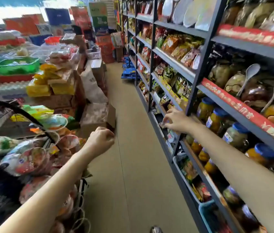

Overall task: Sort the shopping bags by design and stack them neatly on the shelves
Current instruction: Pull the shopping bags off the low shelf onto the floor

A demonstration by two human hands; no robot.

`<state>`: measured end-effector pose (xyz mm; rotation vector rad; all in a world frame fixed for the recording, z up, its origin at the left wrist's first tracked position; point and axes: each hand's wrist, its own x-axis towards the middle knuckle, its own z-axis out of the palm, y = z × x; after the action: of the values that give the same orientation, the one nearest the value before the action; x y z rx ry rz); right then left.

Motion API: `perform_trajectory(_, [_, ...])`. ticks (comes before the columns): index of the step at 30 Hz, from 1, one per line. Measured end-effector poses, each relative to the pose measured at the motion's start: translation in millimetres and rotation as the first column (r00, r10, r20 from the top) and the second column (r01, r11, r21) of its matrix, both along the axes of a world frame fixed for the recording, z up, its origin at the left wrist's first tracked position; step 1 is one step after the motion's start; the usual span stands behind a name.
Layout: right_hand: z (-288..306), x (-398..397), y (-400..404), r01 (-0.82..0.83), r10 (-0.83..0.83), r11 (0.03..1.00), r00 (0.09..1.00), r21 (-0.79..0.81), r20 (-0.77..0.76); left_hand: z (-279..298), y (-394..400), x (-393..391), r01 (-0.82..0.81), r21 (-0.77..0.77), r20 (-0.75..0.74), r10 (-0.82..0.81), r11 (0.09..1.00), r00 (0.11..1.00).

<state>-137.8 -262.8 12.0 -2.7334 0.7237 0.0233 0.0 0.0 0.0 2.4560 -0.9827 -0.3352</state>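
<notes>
Along the right side of the aisle runs a dark metal shelf (198, 68) with several tiers. Its near tiers hold jars (216, 120) with blue lids and yellowish or greenish contents, and above them clear bags of pickled vegetables with grey ladles (248, 76) resting among them. Farther tiers hold packets of snacks (176, 46). At the near bottom, a pale basket (183, 175) holds small packets.

Right hand (175, 120) reaches to a low tier at the shelf post, its fingers pinching a small clear-wrapped packet (164, 123). Left hand (102, 138) hangs over the floor with fingers curled into a loose fist; whether it holds anything cannot be told.

Blue shopping bags (129, 72) lie heaped on the floor far down the aisle, against the foot of the shelf. On the left, bowls of instant noodles (32, 160) are piled near, with cardboard boxes (96, 116) and yellow packets (49, 84) beyond them.
</notes>
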Motion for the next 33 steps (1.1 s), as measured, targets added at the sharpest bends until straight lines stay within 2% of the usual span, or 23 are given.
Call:
perform_trajectory(1, [-9, 13, -7, -0.017, 0.016, 1.0, 0.999, -0.006, -0.042, -9, -10, 11, 0.001, 0.055, 0.015, -0.002, 0.999, 1.0])
perform_trajectory(5, [-49, 75, -61, -0.005, 0.006, 1.0, 0.999, 0.025, -0.043, -43, -67, 70, 0.001, 0.206, 0.089, -0.02, 0.979, 0.996])
perform_trajectory(9, [-89, 146, -122, -0.034, 0.049, 0.995, 0.985, 0.091, -0.165, -62, -134, 140, -0.019, 0.32, 0.119, -0.02, 0.947, 0.993])
perform_trajectory(12, [-105, 199, -168, -0.06, 0.09, 0.99, 0.963, 0.124, -0.254, -69, -181, 191, 0.005, 0.368, 0.082, -0.038, 0.93, 0.996])
perform_trajectory(16, [-119, 271, -233, -0.044, 0.087, 0.985, 0.961, 0.167, -0.261, -83, -226, 261, 0.031, 0.393, 0.102, -0.078, 0.919, 0.992])
perform_trajectory(20, [-136, 358, -295, -0.03, 0.067, 0.981, 0.979, 0.19, -0.194, -103, -274, 353, 0.033, 0.459, 0.067, -0.072, 0.888, 0.995])
perform_trajectory(23, [-146, 443, -347, -0.017, 0.031, 0.985, 0.997, 0.172, -0.077, -102, -323, 447, 0.011, 0.425, 0.17, -0.092, 0.905, 0.981])
perform_trajectory(26, [-136, 533, -402, 0.004, -0.001, 0.993, 1.0, 0.121, -0.026, -87, -379, 550, 0.042, 0.42, 0.186, -0.132, 0.907, 0.974])
perform_trajectory(28, [-121, 585, -437, 0.051, -0.052, 0.993, 0.999, 0.106, 0.004, -84, -423, 618, 0.063, 0.401, 0.134, -0.126, 0.914, 0.983])
perform_trajectory(30, [-104, 628, -468, 0.106, -0.108, 0.988, 0.994, 0.109, 0.015, -83, -469, 671, 0.098, 0.398, 0.087, -0.143, 0.912, 0.986])
perform_trajectory(33, [-100, 693, -528, 0.139, -0.145, 0.982, 0.989, 0.127, 0.036, -89, -541, 735, 0.131, 0.425, 0.112, -0.195, 0.896, 0.974])
